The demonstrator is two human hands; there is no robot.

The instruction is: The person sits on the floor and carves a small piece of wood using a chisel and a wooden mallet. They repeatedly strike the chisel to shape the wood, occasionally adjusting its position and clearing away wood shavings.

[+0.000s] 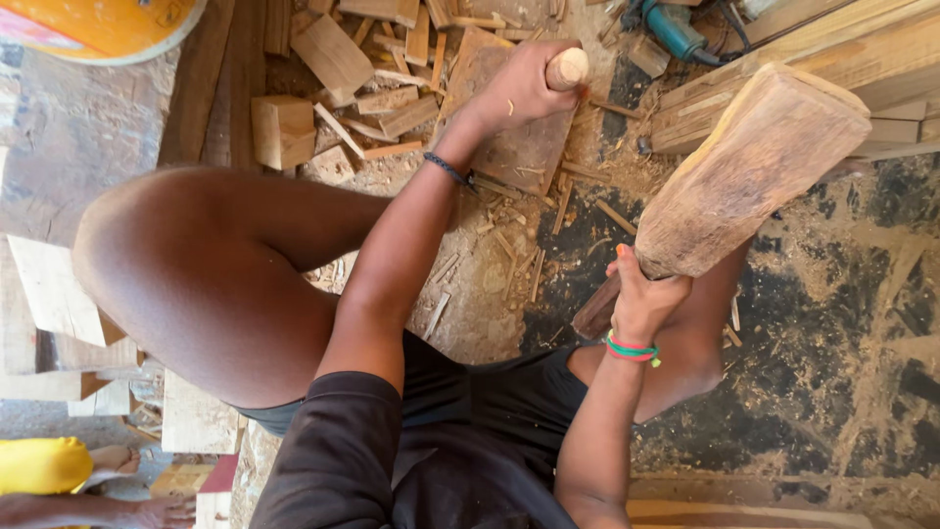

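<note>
Right hand (641,294) grips mallet (744,176); left hand (519,88) grips chisel handle (567,67).

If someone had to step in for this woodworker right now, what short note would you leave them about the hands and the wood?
Left hand: grip closed around a round wooden handle, its lower end on a flat wooden board on the ground; the tool's tip is hidden.
Right hand: grip closed on the handle of a big wooden mallet, raised and tilted above the floor.
Around: offcuts and wood blocks beyond the board, chips and sawdust on the ground.
Done: the chips show that wood has been cut here; how much of this board is cut cannot be told.
Left: unclear from this view.
</note>
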